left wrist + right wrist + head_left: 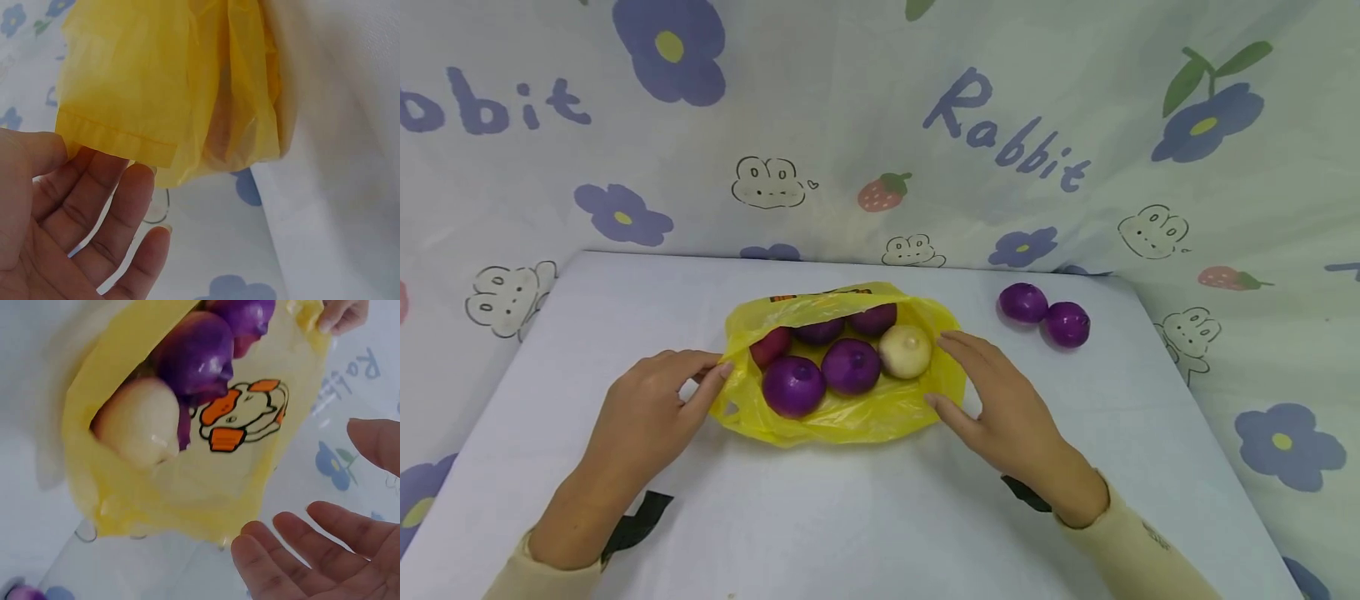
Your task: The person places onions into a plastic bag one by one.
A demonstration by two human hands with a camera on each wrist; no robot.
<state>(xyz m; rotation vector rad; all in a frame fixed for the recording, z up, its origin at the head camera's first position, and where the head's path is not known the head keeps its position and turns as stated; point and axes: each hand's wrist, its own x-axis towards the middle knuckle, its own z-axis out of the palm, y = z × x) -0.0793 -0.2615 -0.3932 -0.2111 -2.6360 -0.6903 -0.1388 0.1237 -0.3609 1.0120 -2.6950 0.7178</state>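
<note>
A yellow plastic bag (865,429) lies with its mouth spread wide, holding several purple onions (793,387), a reddish one (771,347) and a pale onion (906,352). My left hand (643,408) pinches the bag's left edge between thumb and fingers. The left wrist view shows the bag's seamed edge (134,140) in that pinch. At the bag's right side, my right hand (1011,408) is held with fingers and thumb apart, holding nothing. From the right wrist, its relaxed fingers (319,556) appear close to the bag's edge, near an orange-and-black print (234,415).
Two purple onions (1045,314) sit side by side on the white table (865,517), to the right behind the bag. A curtain (820,108) printed with flowers, rabbits and strawberries hangs behind and around the table. Dark straps (636,525) show by both wrists.
</note>
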